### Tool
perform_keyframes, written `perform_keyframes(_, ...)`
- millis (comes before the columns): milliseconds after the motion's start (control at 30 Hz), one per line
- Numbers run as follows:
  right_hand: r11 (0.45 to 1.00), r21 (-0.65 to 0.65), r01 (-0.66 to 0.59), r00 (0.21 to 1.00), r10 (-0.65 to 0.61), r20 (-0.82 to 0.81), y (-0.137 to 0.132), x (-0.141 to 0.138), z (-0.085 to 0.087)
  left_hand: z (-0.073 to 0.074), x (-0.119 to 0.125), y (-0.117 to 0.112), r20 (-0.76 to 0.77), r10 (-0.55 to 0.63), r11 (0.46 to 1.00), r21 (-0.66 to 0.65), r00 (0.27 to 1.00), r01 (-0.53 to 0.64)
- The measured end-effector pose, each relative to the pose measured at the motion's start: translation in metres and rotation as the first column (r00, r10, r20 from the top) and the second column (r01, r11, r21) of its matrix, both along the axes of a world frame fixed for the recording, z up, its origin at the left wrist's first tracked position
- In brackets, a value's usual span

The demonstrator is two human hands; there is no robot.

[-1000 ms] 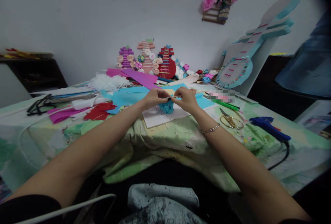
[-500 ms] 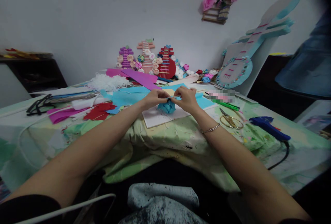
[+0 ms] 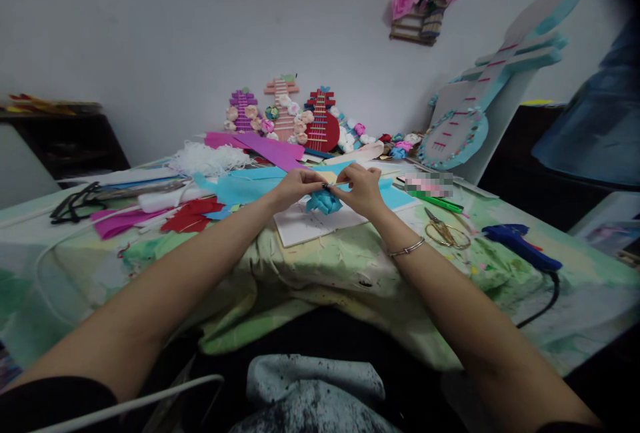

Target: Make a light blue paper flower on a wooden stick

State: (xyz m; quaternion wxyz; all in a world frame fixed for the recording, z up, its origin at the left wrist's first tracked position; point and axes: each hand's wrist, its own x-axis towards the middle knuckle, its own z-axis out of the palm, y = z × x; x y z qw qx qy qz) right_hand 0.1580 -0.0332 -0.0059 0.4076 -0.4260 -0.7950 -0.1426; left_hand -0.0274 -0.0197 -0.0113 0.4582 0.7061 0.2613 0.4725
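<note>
A blue crepe-paper flower (image 3: 324, 202) hangs head-down from my fingertips, over a white board (image 3: 300, 229). My left hand (image 3: 298, 187) pinches at its gathered base from the left. From the right, my right hand (image 3: 361, 187) meets it there, thumb and fingers pressed together at the same spot. What lies between the fingertips is partly hidden, and I cannot make out a stem or tie. Behind my hands are sheets of blue crepe paper (image 3: 250, 186) and a strip of purple paper (image 3: 270, 148).
To the right lie gold-handled scissors (image 3: 447, 233), a green pen (image 3: 440, 203) and a blue glue gun (image 3: 523, 246) with a black cord. Red paper scraps (image 3: 193, 216), white shredded paper (image 3: 210, 158) and black glasses (image 3: 77, 203) are on the left. Decorated lute models (image 3: 320, 123) stand behind.
Both hands stay together at the flower's base, with a small shift of the fingertips. The flower has turned slightly and risen a little.
</note>
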Motion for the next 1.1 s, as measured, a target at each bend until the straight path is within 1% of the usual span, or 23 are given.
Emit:
perform_keyframes(100, 1.000, -0.010, 0.024, 0.999, -0.024, 0.029, -0.0013, 0.0004, 0.0000, -0.0004, 0.0002, 0.0014, 0.000, 0.015, 1.000, 0.010, 1.000, -0.015)
perform_keyframes(200, 0.998, -0.055, 0.040, 0.998, -0.037, 0.059, -0.0014, 0.0011, 0.0002, -0.0013, 0.0006, 0.0024, 0.000, 0.027, 1.000, 0.014, 1.000, -0.027)
perform_keyframes(367, 0.995, -0.092, 0.037, 0.998, -0.032, 0.047, -0.0008, 0.0013, 0.0012, -0.0001, 0.0013, -0.0002, -0.004, 0.049, 0.999, 0.015, 0.999, -0.049)
perform_keyframes(500, 0.997, -0.073, 0.011, 1.000, -0.009, 0.028, -0.0025, 0.0007, 0.0020, 0.0027, 0.0022, -0.0033, 0.004, 0.037, 0.999, -0.005, 0.999, -0.037)
perform_keyframes(600, 0.998, -0.057, -0.005, 1.000, 0.006, 0.023, -0.0036, 0.0002, 0.0021, 0.0043, 0.0026, -0.0047, 0.032, 0.025, 0.999, -0.049, 0.999, -0.023)
perform_keyframes(700, 0.999, -0.041, -0.009, 1.000, 0.010, 0.018, -0.0034, 0.0003, 0.0020, 0.0049, 0.0020, -0.0051, 0.059, 0.039, 0.996, -0.087, 0.997, -0.034)
perform_keyframes(800, 1.000, -0.028, -0.011, 1.000, 0.011, 0.018, -0.0024, 0.0007, 0.0020, 0.0042, 0.0006, -0.0040, 0.051, 0.045, 0.997, -0.072, 0.998, -0.041)
perform_keyframes(967, 0.999, -0.011, -0.030, 0.999, 0.030, 0.021, -0.0027, 0.0012, 0.0020, 0.0018, -0.0017, 0.0001, 0.053, -0.003, 0.998, -0.064, 0.999, 0.006)
perform_keyframes(1100, 0.999, -0.009, -0.031, 0.999, 0.031, 0.035, -0.0053, 0.0010, 0.0024, 0.0006, -0.0023, 0.0024, 0.033, 0.020, 0.996, -0.088, 0.999, -0.017)
